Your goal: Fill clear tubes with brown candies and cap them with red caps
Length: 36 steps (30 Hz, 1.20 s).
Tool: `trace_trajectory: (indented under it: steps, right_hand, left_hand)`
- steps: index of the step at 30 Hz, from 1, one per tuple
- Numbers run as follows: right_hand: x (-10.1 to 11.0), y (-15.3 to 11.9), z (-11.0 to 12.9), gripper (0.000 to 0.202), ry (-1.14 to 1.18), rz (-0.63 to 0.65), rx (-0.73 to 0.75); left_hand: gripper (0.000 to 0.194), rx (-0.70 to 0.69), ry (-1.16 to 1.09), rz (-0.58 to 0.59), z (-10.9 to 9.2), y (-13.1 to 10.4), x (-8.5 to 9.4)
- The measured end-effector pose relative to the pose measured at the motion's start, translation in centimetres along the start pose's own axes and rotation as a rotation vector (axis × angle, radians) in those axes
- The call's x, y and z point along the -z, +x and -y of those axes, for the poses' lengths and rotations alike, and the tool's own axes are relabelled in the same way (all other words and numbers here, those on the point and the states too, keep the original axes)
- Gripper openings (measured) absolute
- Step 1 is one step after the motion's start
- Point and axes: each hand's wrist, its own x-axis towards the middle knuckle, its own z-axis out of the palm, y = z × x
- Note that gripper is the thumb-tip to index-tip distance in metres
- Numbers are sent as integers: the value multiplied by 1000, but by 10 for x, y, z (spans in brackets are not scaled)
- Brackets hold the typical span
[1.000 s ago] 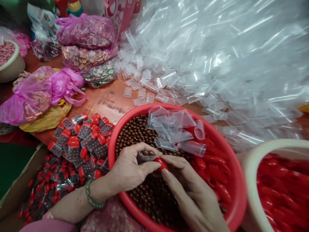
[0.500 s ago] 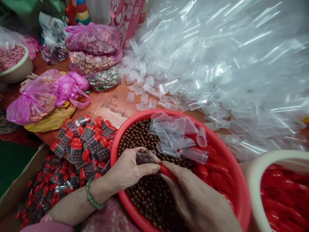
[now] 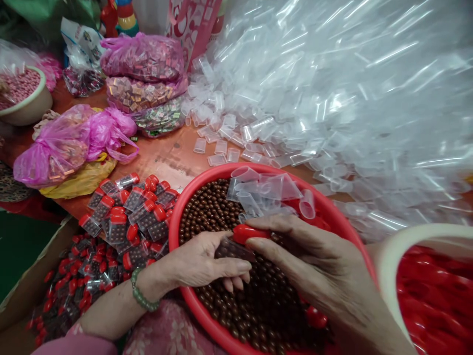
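Observation:
My left hand, a green bead bracelet at its wrist, is closed around a small clear tube filled with dark brown balls. Between the thumb and fingers of my right hand is a glossy red cap, just above the tube's right end. Whether cap and tube touch, I cannot tell. Both hands are over a red basin of loose brown balls. Empty clear tubes lie on the balls at its far side. More red caps are in the basin, partly hidden by my right hand.
Filled, red-capped tubes are heaped left of the basin, above a box holding more. A pale tub of red parts stands right. Empty tubes pile up behind; pink bags sit at the back left.
My right hand has moved up and now holds a red cap above the tube, its fingers more spread. The brown balls at the tube's upper left opening no longer show.

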Motion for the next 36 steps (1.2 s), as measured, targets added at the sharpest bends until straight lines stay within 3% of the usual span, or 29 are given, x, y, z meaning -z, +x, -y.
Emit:
trace_trajectory:
  steps: [5, 13, 16, 23, 31, 36]
  right_hand:
    - [0, 1, -2, 9, -25, 29, 48]
    - [26, -7, -13, 14, -155, -9, 16]
    - [26, -9, -14, 16, -112, -34, -3]
    - [6, -5, 3, 18, 85, -276, -229]
    - [-16, -8, 2, 11, 207, -123, -85]
    - [-16, -10, -5, 8, 210, -86, 2]
  left_hand:
    - [52, 6, -12, 25, 2, 1, 2]
    - [51, 22, -111, -22, 2, 1, 3]
    - [48, 19, -119, -36, 2, 1, 4]
    - [41, -32, -283, 2, 7, 3, 6]
    - [42, -50, -249, 83, 10, 3, 8]
    - [46, -62, -197, 69, 14, 3, 9]
